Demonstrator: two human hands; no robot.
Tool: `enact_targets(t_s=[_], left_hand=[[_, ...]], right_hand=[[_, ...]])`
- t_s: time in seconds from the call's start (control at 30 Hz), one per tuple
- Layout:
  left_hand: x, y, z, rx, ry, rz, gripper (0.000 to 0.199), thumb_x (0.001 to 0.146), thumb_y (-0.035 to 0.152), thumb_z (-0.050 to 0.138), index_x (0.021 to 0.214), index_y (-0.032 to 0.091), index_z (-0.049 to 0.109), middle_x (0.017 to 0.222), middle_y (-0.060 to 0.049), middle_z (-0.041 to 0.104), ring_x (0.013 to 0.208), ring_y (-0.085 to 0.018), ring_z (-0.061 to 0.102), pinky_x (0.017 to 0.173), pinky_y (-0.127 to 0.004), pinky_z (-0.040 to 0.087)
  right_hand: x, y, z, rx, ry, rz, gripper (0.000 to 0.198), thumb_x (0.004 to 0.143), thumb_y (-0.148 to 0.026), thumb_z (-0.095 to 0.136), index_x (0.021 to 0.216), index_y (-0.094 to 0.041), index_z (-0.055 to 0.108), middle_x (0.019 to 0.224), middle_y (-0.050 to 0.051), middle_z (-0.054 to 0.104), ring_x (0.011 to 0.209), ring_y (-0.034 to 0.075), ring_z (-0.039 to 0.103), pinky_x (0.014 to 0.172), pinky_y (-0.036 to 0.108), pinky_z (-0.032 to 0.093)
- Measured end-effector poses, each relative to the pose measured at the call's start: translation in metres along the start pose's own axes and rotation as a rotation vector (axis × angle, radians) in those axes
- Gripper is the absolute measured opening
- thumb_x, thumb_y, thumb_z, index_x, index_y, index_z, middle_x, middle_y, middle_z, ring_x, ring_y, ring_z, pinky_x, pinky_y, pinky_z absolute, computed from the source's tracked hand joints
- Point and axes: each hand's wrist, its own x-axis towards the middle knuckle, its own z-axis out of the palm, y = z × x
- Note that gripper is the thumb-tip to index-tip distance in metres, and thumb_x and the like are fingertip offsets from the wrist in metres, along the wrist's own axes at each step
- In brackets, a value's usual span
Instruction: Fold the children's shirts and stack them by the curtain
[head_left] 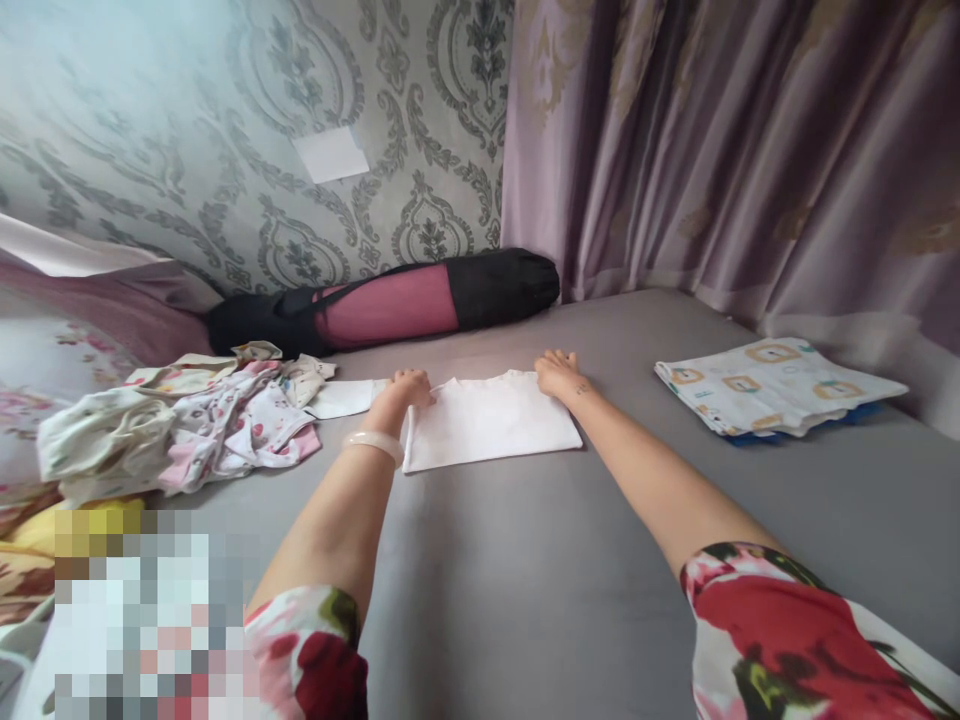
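Note:
A white garment (491, 425), folded into a rectangle, lies flat on the grey sheet in front of me. At its far left corner my left hand (411, 385) is closed, fingers curled on the fabric; a pale bangle circles that wrist. My right hand (556, 374) pinches the far right corner. The garment's far edge between the hands is slightly uneven, while its near edge lies straight. Just left of my left hand is another flat white piece of cloth (345, 398), partly hidden by that hand.
Rumpled small clothes (225, 425) are heaped at the left. To the right sits a folded printed cloth (772, 385) with blue underneath. A long black and pink bag (390, 305) lies along the patterned wall. Purple curtains (675, 150) hang at the back right. A yellow cloth (82, 525) is at the lower left.

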Motion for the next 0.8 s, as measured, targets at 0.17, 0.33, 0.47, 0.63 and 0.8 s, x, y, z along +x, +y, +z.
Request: enact_targets(t_s=[0.17,0.33,0.47,0.63,0.8], left_hand=[[-0.005,0.000,0.011,-0.022,0.051,0.007,0.033,0.079,0.032,0.061,0.110,0.023,0.062,0.124,-0.014,0.064,0.125,-0.033,0.049,0.099,-0.045,0.037],[-0.019,-0.003,0.027,-0.062,0.205,0.065,0.035,0.082,0.026,0.054,0.116,0.023,0.058,0.122,-0.011,0.066,0.122,-0.031,0.048,0.100,-0.046,0.030],[-0.032,-0.004,0.033,-0.056,0.351,0.122,0.029,0.080,0.025,0.052,0.105,0.023,0.066,0.113,-0.012,0.070,0.117,-0.034,0.047,0.097,-0.050,0.027],[-0.045,-0.012,0.016,-0.077,0.390,0.104,0.019,0.078,0.032,0.056,0.089,0.026,0.071,0.100,-0.009,0.073,0.112,-0.034,0.049,0.095,-0.050,0.028],[-0.059,-0.027,-0.018,-0.223,0.352,0.131,0.020,0.071,0.040,0.065,0.083,0.025,0.072,0.087,-0.004,0.072,0.101,-0.030,0.056,0.090,-0.045,0.033]], right_hand=[[-0.004,-0.001,0.004,0.014,0.044,-0.005,0.044,0.082,0.000,0.047,0.123,-0.012,0.060,0.128,0.017,0.058,0.123,0.028,0.048,0.097,0.042,0.032],[-0.021,0.000,0.012,0.027,0.146,-0.042,0.045,0.085,0.002,0.038,0.125,-0.009,0.056,0.123,0.019,0.061,0.119,0.027,0.050,0.094,0.039,0.031],[-0.034,0.003,0.014,0.015,0.232,-0.082,0.042,0.090,-0.001,0.033,0.124,-0.011,0.056,0.124,0.018,0.061,0.117,0.026,0.050,0.094,0.038,0.030],[-0.037,0.011,0.001,0.017,0.251,-0.111,0.032,0.094,-0.012,0.040,0.114,-0.016,0.065,0.123,0.015,0.061,0.117,0.027,0.049,0.093,0.038,0.034],[-0.038,0.022,-0.025,0.098,0.228,-0.136,0.030,0.093,-0.023,0.049,0.117,-0.021,0.067,0.126,0.012,0.061,0.119,0.028,0.050,0.093,0.039,0.038]])
